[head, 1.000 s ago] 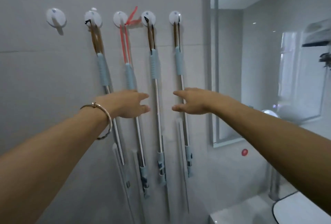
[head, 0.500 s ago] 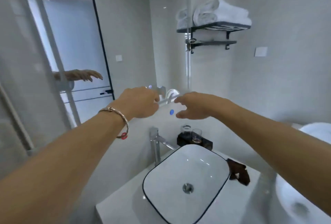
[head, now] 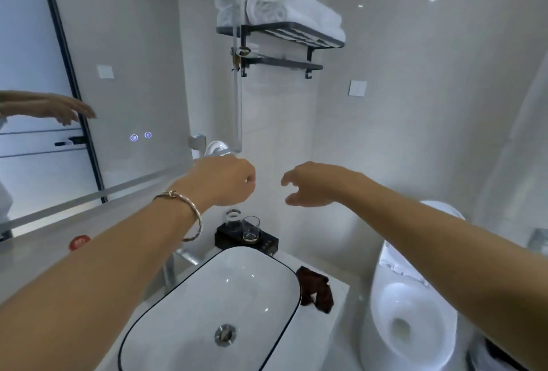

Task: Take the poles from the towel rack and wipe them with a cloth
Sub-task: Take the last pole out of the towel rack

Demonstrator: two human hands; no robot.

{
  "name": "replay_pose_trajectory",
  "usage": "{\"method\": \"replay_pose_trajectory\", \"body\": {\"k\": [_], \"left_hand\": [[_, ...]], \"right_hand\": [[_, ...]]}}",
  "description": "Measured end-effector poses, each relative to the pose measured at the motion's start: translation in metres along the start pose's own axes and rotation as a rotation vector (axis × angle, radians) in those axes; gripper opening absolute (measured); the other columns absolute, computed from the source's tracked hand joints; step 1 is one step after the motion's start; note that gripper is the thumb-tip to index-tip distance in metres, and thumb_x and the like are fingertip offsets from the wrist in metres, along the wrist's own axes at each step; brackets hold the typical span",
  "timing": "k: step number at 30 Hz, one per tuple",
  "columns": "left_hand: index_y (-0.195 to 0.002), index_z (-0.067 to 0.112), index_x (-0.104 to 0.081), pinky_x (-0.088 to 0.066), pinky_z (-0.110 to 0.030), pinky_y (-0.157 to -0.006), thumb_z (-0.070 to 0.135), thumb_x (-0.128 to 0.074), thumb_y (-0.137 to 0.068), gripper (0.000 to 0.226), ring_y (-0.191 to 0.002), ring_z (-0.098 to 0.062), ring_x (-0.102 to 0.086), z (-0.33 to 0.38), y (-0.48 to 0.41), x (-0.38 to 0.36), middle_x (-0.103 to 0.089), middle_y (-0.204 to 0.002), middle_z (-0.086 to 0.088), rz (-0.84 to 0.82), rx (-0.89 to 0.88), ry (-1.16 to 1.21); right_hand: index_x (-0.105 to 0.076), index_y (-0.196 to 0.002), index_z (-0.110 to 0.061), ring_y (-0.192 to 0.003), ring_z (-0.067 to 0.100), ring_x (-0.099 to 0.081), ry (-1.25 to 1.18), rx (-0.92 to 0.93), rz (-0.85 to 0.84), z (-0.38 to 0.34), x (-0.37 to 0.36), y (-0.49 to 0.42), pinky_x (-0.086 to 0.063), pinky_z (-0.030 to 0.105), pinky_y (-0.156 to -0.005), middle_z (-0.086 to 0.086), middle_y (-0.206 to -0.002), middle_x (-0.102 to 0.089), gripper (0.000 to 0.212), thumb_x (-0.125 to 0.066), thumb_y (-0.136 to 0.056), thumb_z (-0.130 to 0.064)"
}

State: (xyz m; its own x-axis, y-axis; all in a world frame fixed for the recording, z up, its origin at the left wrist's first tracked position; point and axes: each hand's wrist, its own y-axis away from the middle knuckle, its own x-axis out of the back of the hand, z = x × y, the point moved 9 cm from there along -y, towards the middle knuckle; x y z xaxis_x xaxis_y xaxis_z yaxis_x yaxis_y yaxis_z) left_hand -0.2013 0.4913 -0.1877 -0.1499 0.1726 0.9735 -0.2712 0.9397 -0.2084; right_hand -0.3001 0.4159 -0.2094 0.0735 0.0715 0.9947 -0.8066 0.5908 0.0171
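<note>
A black towel rack (head: 296,33) is fixed high on the back wall and carries rolled white towels (head: 284,2). On the counter to the right of the sink lies a crumpled dark brown cloth (head: 315,290). My left hand (head: 225,182), with a bracelet on its wrist, is stretched out in front of me, fingers loosely curled, holding nothing. Level with it and a short gap to its right, my right hand (head: 314,183) hangs with relaxed fingers and is empty too. Both hands are well below the rack and above the sink. No pole shows in this view.
A white sink basin (head: 178,326) with a dark rim fills the counter below my arms. Two glasses (head: 243,225) stand on a black tray behind it. A toilet (head: 406,311) stands at the right. A large mirror (head: 89,74) covers the left wall.
The view has swung right, from the wall of hanging poles to the sink and towel rack. Both hands stay stretched out and empty, now a little farther apart.
</note>
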Motion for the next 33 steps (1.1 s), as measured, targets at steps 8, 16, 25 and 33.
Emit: {"method": "replay_pose_trajectory", "body": {"k": [8, 16, 25, 33], "left_hand": [[-0.108, 0.033, -0.059, -0.033, -0.026, -0.068, 0.034, -0.035, -0.096, 0.027, -0.073, -0.012, -0.048, -0.023, -0.096, -0.02, -0.061, -0.107, 0.009, 0.028, 0.016, 0.073], [-0.106, 0.033, -0.057, -0.037, -0.029, -0.072, 0.032, -0.034, -0.095, 0.025, -0.085, -0.016, -0.046, -0.045, -0.17, -0.017, -0.057, -0.113, 0.004, 0.049, 0.061, 0.018], [-0.135, 0.026, -0.044, -0.043, -0.033, -0.091, 0.024, -0.039, -0.096, 0.039, -0.115, -0.02, -0.052, -0.068, -0.28, 0.011, -0.051, -0.133, 0.001, 0.161, 0.143, -0.047], [-0.134, 0.021, -0.04, -0.048, -0.035, -0.091, 0.019, -0.043, -0.094, 0.04, -0.109, -0.021, -0.054, -0.084, -0.434, 0.038, -0.047, -0.129, -0.003, 0.382, 0.286, -0.194]], "right_hand": [[-0.047, -0.137, -0.029, -0.12, 0.021, -0.051, 0.06, -0.008, -0.016, 0.035, 0.012, -0.083, -0.044, 0.036, -0.094, 0.0, -0.136, -0.049, 0.044, -0.05, -0.094, -0.039], [-0.042, -0.141, -0.029, -0.124, 0.023, -0.049, 0.021, 0.011, -0.013, 0.08, 0.021, -0.161, -0.039, 0.033, -0.087, 0.001, -0.139, -0.047, 0.05, -0.051, -0.094, -0.042], [-0.046, -0.138, -0.029, -0.122, 0.021, -0.048, -0.067, 0.172, 0.134, 0.127, 0.066, -0.308, -0.04, 0.034, -0.091, -0.001, -0.136, -0.051, 0.046, -0.05, -0.094, -0.043], [-0.054, -0.132, -0.026, -0.117, 0.022, -0.052, -0.214, 0.323, 0.212, 0.2, 0.09, -0.463, -0.043, 0.032, -0.093, 0.001, -0.134, -0.053, 0.042, -0.052, -0.093, -0.04]]}}
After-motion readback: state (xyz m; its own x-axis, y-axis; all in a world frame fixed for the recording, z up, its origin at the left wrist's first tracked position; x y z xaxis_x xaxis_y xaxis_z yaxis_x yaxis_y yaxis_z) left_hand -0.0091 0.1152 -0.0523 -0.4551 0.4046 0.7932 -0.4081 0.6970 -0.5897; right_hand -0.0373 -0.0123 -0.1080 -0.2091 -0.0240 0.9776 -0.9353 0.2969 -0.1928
